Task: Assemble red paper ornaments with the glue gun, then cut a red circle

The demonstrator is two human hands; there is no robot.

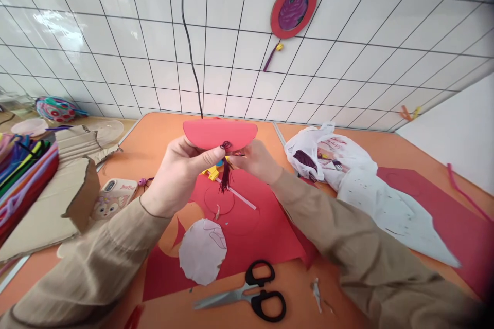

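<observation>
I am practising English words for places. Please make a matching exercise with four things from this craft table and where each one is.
Things:
1. scissors
2. red disc
3. phone
4. round ornament

Places:
A. hanging on the tiled wall
B. held in both hands
C. lying near the front table edge
D. lying beside torn cardboard, at the left

Pairs: 1-C, 2-B, 3-D, 4-A
</observation>
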